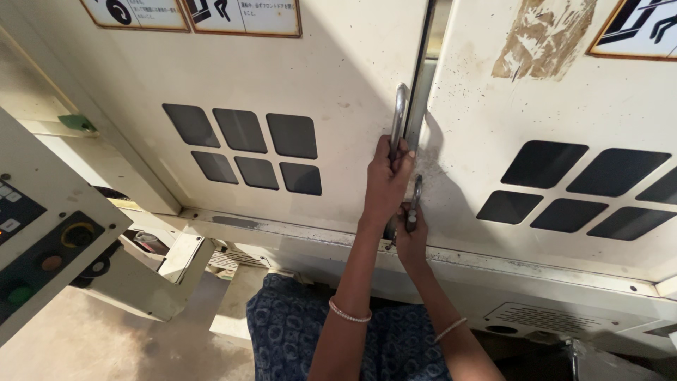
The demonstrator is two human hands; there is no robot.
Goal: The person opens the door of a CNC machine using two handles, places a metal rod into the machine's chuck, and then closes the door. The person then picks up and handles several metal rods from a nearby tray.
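My left hand [386, 180] is shut around the lower part of a vertical metal handle [400, 111] on the cream left door [338, 77] of a machine. Just below and to the right, my right hand [412, 238] grips a second metal handle [417, 189] at the edge of the right door [493, 141]. A narrow dark gap [425, 49] runs between the two doors. Both wrists wear thin bangles.
Each door has a group of dark window panes [243, 148] [585, 190]. A tilted control panel [42, 240] with round buttons juts in at the left. Warning labels [190, 14] sit at the top. My blue patterned clothing [296, 331] fills the bottom centre.
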